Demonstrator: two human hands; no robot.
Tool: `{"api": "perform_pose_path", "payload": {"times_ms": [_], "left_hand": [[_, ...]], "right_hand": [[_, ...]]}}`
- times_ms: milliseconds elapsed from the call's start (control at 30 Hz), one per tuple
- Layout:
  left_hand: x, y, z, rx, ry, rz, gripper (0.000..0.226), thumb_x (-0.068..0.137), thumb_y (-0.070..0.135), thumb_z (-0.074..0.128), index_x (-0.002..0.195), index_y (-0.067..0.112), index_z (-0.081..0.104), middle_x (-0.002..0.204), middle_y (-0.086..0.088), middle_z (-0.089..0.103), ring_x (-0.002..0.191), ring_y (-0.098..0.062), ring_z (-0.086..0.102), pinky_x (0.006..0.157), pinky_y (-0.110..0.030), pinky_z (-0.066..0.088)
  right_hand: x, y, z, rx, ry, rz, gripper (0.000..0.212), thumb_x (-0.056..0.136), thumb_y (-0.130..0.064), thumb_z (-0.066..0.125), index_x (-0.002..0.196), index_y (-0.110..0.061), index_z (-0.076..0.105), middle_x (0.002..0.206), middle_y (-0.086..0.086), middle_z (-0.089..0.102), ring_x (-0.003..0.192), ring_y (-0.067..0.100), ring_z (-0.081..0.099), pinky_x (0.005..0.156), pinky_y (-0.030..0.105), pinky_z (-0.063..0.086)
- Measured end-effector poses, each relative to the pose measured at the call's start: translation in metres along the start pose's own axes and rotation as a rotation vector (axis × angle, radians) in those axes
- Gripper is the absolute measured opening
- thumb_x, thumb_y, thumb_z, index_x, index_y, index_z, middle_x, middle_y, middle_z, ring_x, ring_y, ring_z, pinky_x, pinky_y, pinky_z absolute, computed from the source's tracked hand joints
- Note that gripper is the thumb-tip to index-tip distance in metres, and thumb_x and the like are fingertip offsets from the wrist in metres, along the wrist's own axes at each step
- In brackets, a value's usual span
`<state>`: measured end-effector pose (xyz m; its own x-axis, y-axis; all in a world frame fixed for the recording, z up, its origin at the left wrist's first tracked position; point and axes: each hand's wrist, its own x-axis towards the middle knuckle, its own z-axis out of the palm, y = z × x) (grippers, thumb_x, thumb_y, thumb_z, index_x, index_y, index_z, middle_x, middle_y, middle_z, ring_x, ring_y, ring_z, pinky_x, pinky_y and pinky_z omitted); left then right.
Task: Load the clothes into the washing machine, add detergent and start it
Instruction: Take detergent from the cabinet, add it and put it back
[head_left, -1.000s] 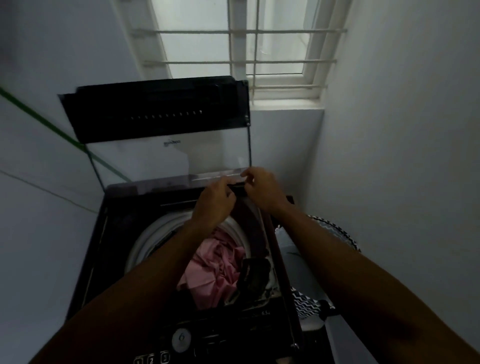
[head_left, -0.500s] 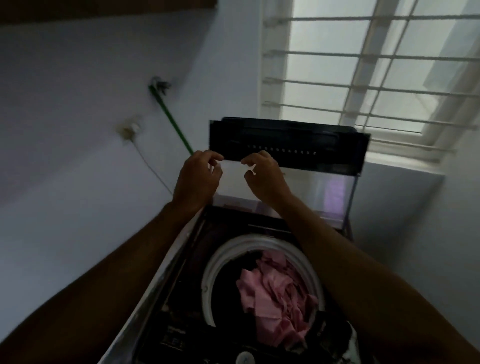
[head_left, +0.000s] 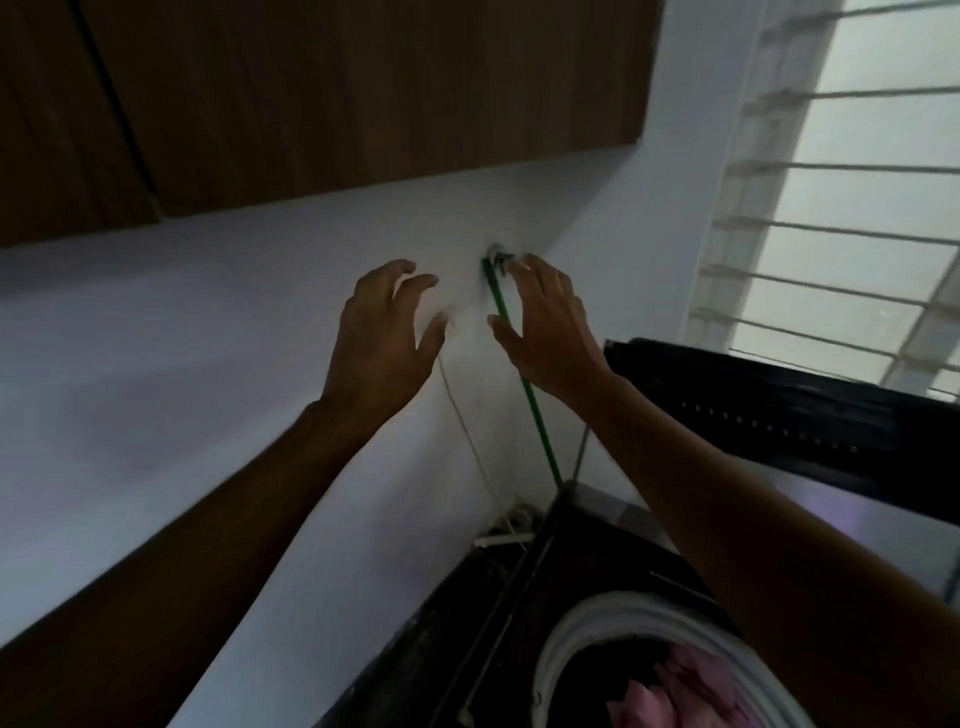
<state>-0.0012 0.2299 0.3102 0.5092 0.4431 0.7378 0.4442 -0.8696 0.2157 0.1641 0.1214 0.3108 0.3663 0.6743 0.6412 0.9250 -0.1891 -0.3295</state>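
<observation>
A: Hands?
B: Both raised toward the white wall. Left hand (head_left: 382, 332) fingers spread, loosely bent, holding nothing. Right hand (head_left: 548, 325) likewise spread and empty, fingertips near the small metal tap fitting (head_left: 498, 258) on the wall; contact cannot be told.
A: Hose?
B: Thin green hose (head_left: 535, 410) runs from that fitting down behind the right hand to the machine's back corner.
A: Machine?
B: Black top-loading washing machine (head_left: 467, 639) at lower right, dark lid (head_left: 779, 410) standing up. Crumpled pink clothes (head_left: 675, 696) lie inside the white-rimmed drum (head_left: 582, 623).
A: Surroundings?
B: Brown wooden cabinet (head_left: 311, 104) above; barred window (head_left: 841, 208) at right.
</observation>
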Motion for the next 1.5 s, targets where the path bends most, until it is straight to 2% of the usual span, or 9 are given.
{"api": "perform_pose_path", "payload": {"times_ms": [167, 433, 567, 700, 800, 900, 1000, 1167, 1500], "left_hand": [[0.020, -0.009, -0.064, 0.194, 0.085, 0.058, 0.049, 0.089, 0.030, 0.067, 0.135, 0.020, 0.054, 0.150, -0.007, 0.042, 0.140, -0.026, 0.036, 0.114, -0.043, 0.030], [0.014, -0.019, -0.180, 0.473, 0.210, 0.157, 0.043, 0.083, 0.015, 0.068, 0.126, 0.015, 0.061, 0.135, -0.008, 0.052, 0.125, -0.025, 0.047, 0.098, -0.033, 0.040], [0.002, -0.022, -0.233, 0.656, 0.229, 0.102, 0.049, 0.084, 0.023, 0.068, 0.131, 0.018, 0.057, 0.144, -0.008, 0.045, 0.135, -0.027, 0.039, 0.108, -0.042, 0.033], [0.008, -0.025, -0.285, 0.857, 0.103, 0.042, 0.101, 0.065, 0.054, 0.081, 0.150, 0.027, 0.032, 0.162, -0.008, 0.016, 0.150, -0.030, 0.009, 0.119, -0.058, 0.009], [0.024, -0.031, -0.319, 0.951, 0.075, 0.008, 0.127, 0.056, 0.076, 0.073, 0.156, 0.026, 0.014, 0.165, -0.007, -0.002, 0.151, -0.030, -0.008, 0.117, -0.064, -0.002], [0.038, -0.033, -0.332, 1.022, 0.096, 0.021, 0.115, 0.069, 0.092, 0.040, 0.157, 0.026, 0.007, 0.165, -0.006, -0.008, 0.151, -0.029, -0.014, 0.117, -0.064, -0.003], [0.037, -0.042, -0.328, 1.118, 0.147, 0.082, 0.097, 0.083, 0.085, 0.016, 0.158, 0.025, 0.003, 0.165, -0.007, -0.010, 0.150, -0.031, -0.014, 0.116, -0.065, 0.001], [0.034, -0.048, -0.323, 1.193, 0.171, 0.140, 0.091, 0.088, 0.079, 0.012, 0.158, 0.021, 0.001, 0.164, -0.012, -0.008, 0.150, -0.034, -0.012, 0.115, -0.066, 0.004], [0.033, -0.044, -0.318, 1.219, 0.185, 0.118, 0.085, 0.093, 0.074, 0.013, 0.158, 0.021, 0.001, 0.164, -0.011, -0.008, 0.151, -0.033, -0.010, 0.115, -0.065, 0.005]], "right_hand": [[0.039, -0.058, -0.005, 0.000, 0.086, -0.097, 0.066, 0.091, -0.037, 0.061, 0.147, -0.019, 0.031, 0.158, 0.010, 0.023, 0.145, 0.028, 0.021, 0.115, 0.051, 0.027], [0.072, -0.164, -0.028, 0.185, 0.432, -0.323, 0.070, 0.077, -0.009, 0.060, 0.142, -0.015, 0.037, 0.152, 0.012, 0.030, 0.140, 0.026, 0.029, 0.113, 0.044, 0.033], [0.069, -0.210, -0.040, 0.256, 0.402, -0.433, 0.081, 0.075, -0.003, 0.062, 0.149, -0.015, 0.031, 0.158, 0.008, 0.023, 0.144, 0.024, 0.023, 0.115, 0.045, 0.031], [0.076, -0.250, -0.045, 0.168, 0.316, -0.566, 0.095, 0.075, -0.009, 0.070, 0.154, -0.019, 0.018, 0.163, 0.004, 0.007, 0.150, 0.024, 0.009, 0.118, 0.050, 0.024], [0.089, -0.276, -0.047, 0.216, 0.291, -0.531, 0.094, 0.077, -0.010, 0.070, 0.154, -0.022, 0.018, 0.164, 0.003, 0.002, 0.151, 0.024, 0.003, 0.119, 0.053, 0.020], [0.099, -0.294, -0.042, 0.371, 0.297, -0.377, 0.078, 0.088, -0.029, 0.054, 0.155, -0.020, 0.014, 0.164, 0.003, -0.001, 0.151, 0.022, -0.004, 0.120, 0.056, 0.010], [0.099, -0.299, -0.024, 0.281, 0.358, -0.349, 0.067, 0.100, -0.044, 0.030, 0.156, -0.018, 0.004, 0.164, 0.004, -0.007, 0.150, 0.021, -0.011, 0.119, 0.058, 0.005], [0.101, -0.288, -0.009, 0.159, 0.368, -0.370, 0.068, 0.102, -0.054, 0.015, 0.156, -0.017, -0.002, 0.163, 0.005, -0.011, 0.150, 0.022, -0.014, 0.119, 0.057, 0.007], [0.091, -0.283, -0.005, 0.250, 0.385, -0.374, 0.066, 0.102, -0.054, 0.024, 0.156, -0.022, 0.005, 0.164, 0.001, -0.006, 0.150, 0.021, -0.010, 0.120, 0.055, 0.008]]}}
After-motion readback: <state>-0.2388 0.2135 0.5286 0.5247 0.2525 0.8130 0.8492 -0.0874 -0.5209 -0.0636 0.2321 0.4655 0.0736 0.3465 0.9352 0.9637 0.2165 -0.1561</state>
